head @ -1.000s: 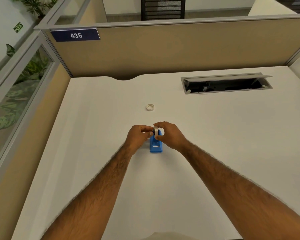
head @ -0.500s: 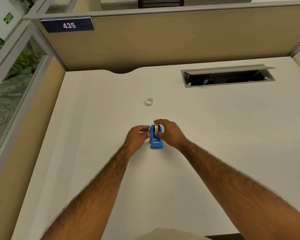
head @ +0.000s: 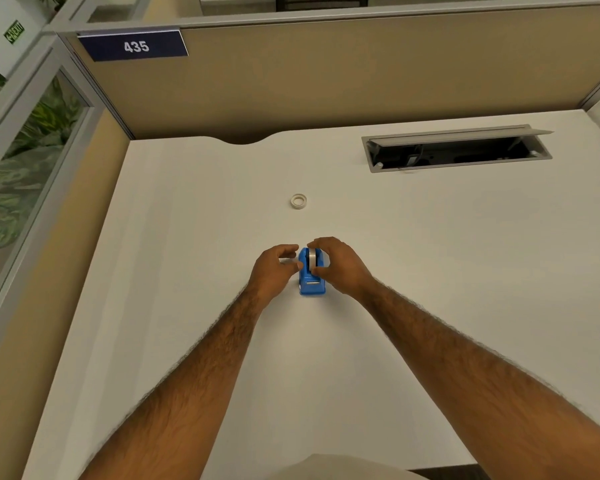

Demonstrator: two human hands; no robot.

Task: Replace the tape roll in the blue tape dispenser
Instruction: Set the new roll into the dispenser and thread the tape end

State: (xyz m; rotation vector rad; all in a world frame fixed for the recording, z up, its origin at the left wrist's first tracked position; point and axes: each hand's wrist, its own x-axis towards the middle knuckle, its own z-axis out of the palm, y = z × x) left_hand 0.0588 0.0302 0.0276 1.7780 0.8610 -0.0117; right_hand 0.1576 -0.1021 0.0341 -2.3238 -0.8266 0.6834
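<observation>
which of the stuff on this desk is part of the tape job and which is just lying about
Job: tape dispenser, tape roll in it, left hand, right hand, probably the loose tape ring.
Lying about: cable hatch, number sign.

Blue tape dispenser (head: 311, 285), white tape ring (head: 299, 201), white desk (head: 187, 271), beige partition (head: 326, 81), navy 435 sign (head: 134, 46)

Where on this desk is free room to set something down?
Bare desk lies left of the left hand, and right of the right hand up to the cable hatch. Crowded: both hands at the blue tape dispenser; a small white ring lies beyond it.
</observation>
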